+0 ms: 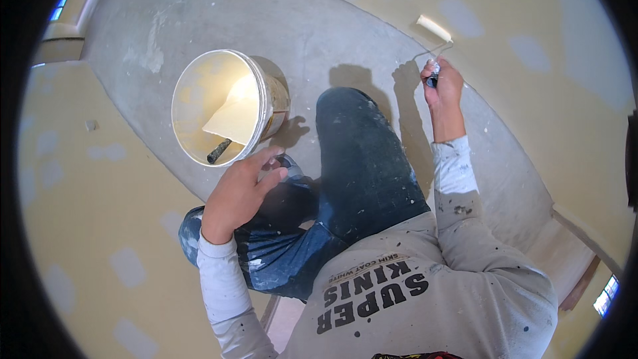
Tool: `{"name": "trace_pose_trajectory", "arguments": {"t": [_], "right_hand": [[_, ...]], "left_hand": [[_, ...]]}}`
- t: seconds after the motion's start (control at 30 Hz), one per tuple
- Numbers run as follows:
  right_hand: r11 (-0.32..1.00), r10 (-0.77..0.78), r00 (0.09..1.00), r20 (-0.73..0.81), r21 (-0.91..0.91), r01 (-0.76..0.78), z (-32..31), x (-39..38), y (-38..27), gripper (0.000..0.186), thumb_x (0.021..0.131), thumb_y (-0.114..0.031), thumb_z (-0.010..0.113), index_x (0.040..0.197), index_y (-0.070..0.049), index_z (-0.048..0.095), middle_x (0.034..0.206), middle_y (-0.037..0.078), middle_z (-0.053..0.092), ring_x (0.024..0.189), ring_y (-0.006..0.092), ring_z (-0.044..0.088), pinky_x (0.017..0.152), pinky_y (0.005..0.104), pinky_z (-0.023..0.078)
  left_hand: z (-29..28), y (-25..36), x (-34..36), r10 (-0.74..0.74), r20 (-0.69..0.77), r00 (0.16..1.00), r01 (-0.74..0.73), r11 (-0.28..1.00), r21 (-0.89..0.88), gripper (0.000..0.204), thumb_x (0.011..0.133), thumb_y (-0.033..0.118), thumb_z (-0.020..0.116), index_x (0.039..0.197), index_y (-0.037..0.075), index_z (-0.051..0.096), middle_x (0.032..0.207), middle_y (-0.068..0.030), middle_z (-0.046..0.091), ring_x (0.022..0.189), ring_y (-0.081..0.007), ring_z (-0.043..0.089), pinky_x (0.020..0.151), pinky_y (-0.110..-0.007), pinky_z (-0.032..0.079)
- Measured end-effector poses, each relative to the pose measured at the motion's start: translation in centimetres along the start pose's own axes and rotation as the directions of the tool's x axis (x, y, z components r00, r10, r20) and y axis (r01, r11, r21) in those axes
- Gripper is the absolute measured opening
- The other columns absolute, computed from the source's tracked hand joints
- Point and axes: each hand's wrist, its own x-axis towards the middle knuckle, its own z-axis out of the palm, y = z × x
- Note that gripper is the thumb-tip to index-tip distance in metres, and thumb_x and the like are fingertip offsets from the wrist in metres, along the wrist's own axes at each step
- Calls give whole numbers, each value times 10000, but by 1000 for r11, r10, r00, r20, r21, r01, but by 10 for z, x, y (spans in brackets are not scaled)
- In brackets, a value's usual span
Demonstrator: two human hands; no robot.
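Note:
My right hand (443, 84) is closed round the dark handle of a small paint roller (435, 28), held out at the right. Its white sleeve is at the lower part of the cream wall; whether it touches is hard to tell. My left hand (240, 189) hangs near the rim of a white bucket (264, 103), fingers apart and a little curled, holding nothing. Inside the bucket lie pale paint and a flat light-coloured piece (236, 116). A dark handle (218, 151) leans at the bucket's near inner side.
My bent knees (362, 139) in paint-spotted dark jeans are beside the bucket. Grey concrete floor (306, 26) runs between two cream walls (518, 20) with paler patches. Windows show at the far left and lower right; a wooden board (565, 259) stands near the right wall.

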Motion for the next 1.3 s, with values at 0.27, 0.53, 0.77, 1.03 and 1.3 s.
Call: {"name": "trace_pose_trajectory", "arguments": {"t": [0.27, 0.53, 0.77, 1.03, 1.3], "right_hand": [[999, 30, 999, 12, 24, -30, 12, 5, 10, 82, 1110, -22, 521, 1051, 25, 552, 859, 121, 584, 700, 201, 582, 561, 340, 510], [997, 62, 996, -59, 49, -59, 0, 48, 54, 57, 1120, -23, 531, 1099, 26, 511, 900, 144, 575, 714, 208, 565, 570, 332, 513], [995, 85, 996, -22, 60, -84, 2, 47, 52, 61, 1112, -12, 541, 1121, 36, 504, 922, 157, 587, 721, 214, 580, 570, 328, 515], [999, 42, 999, 5, 29, -42, 32, 14, 30, 85, 1110, -13, 523, 1178, 36, 512, 914, 149, 592, 741, 215, 597, 568, 337, 518], [980, 188, 981, 44, 51, -190, 44, 25, 90, 123, 1128, -48, 528, 1222, 19, 487, 925, 141, 571, 709, 220, 593, 568, 370, 534]], "left_hand": [[0, -8, -9, 7, -8, 1000, -7, 1000, -8, 442, 1063, 281, 714, 1410, 10, 683, 1101, -242, 781, 1028, -418, 743, 925, -454, 563], [-1, -14, -8, 28, -1, 1000, -28, 999, -20, 444, 1064, 282, 710, 1407, 3, 680, 1101, -243, 783, 1037, -423, 745, 927, -457, 566], [3, -21, -10, 34, -19, 999, -34, 999, -22, 445, 1063, 282, 708, 1409, 5, 681, 1111, -240, 786, 1044, -424, 743, 931, -457, 562], [0, -19, -11, 45, -29, 999, -46, 998, -36, 444, 1054, 268, 715, 1407, 0, 682, 1078, -230, 781, 1009, -416, 740, 915, -454, 560], [-1, -18, -13, 45, -35, 998, -46, 998, -44, 446, 1057, 265, 713, 1414, 2, 673, 1054, -224, 775, 988, -408, 738, 909, -443, 560]]}}
